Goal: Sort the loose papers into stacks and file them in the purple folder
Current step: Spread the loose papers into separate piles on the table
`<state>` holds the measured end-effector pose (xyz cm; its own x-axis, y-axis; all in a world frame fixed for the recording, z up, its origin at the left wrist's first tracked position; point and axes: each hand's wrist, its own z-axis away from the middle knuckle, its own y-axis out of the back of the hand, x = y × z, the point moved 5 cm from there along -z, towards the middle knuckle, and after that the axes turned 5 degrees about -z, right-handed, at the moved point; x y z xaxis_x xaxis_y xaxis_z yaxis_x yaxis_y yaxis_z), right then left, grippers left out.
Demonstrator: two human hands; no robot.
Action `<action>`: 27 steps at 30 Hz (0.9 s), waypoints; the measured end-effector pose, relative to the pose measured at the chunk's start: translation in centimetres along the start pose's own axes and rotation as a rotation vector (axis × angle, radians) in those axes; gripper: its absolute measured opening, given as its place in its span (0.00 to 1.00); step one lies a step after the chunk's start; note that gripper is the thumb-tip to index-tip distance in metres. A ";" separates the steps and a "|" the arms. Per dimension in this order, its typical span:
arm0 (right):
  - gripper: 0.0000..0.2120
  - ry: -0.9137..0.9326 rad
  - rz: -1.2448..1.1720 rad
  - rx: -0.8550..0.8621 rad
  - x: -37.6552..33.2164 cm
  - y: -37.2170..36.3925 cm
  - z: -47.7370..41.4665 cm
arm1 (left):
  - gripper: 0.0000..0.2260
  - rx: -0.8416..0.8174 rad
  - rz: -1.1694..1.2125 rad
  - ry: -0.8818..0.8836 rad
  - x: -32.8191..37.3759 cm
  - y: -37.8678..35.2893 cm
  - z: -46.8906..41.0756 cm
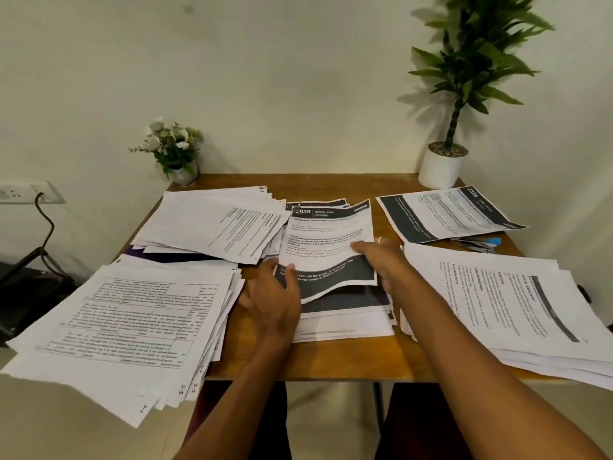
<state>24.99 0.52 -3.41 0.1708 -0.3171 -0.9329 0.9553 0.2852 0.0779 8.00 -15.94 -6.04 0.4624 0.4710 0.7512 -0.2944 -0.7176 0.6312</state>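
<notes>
The person's two forearms reach from the near edge over the table [331, 363]. The left hand [275, 293] holds the near left corner of the top sheet [328, 247], with the thumb on top. The right hand [381, 257] holds its right edge, fingers laid on the print. The sheet is bowed upward above the centre stack [348, 320].

I judge the main danger to be the near left stack [126, 327]. It hangs far over the table edge, and a push from the left arm could send it to the floor. The near right stack [514, 303] overhangs too. The bent sheet may crease if it is pulled from both sides.

The purple folder [159, 255] shows only as a thin strip under the far left stack [215, 224]. What is inside cannot be told, and pulling it out may scatter those papers. The white pot [441, 167] at far right holds a green plant, and the small vase [184, 175] at far left holds pale flowers.
</notes>
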 end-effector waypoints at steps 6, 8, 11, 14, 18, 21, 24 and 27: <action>0.15 -0.045 -0.113 0.060 0.4 4.5 0.6 | 0.18 0.020 -0.021 -0.046 0.1 -0.1 0.1; 0.14 -0.031 -0.185 0.097 0.7 5.9 0.8 | 0.18 0.007 -0.055 -0.053 0.2 -0.3 0.0; 0.11 -0.014 -0.260 0.168 0.8 7.7 0.8 | 0.21 -0.028 -0.185 -0.084 -0.1 -1.0 -0.1; 0.13 -0.030 -0.352 0.232 0.8 9.2 0.4 | 0.27 -0.050 -0.294 -0.121 0.0 -1.4 0.0; 0.16 -0.021 -0.493 0.327 0.4 11.0 -0.8 | 0.29 -0.068 -0.347 -0.149 -0.2 -1.9 -0.2; 0.17 -0.009 -0.584 0.359 0.0 11.5 -2.0 | 0.30 -0.076 -0.317 -0.149 -0.2 -2.1 -0.3; 0.21 0.008 -0.660 0.390 -0.6 11.4 -2.8 | 0.30 -0.075 -0.289 -0.144 0.0 -1.9 -0.3; 0.21 0.019 -0.679 0.451 -1.3 11.4 -3.6 | 0.30 -0.068 -0.283 -0.158 0.2 -1.8 -0.2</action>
<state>34.82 7.42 -2.58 -0.4807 -0.2736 -0.8331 0.8551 -0.3567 -0.3762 8.47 -14.45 -7.01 0.6560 0.5575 0.5088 -0.1889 -0.5313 0.8258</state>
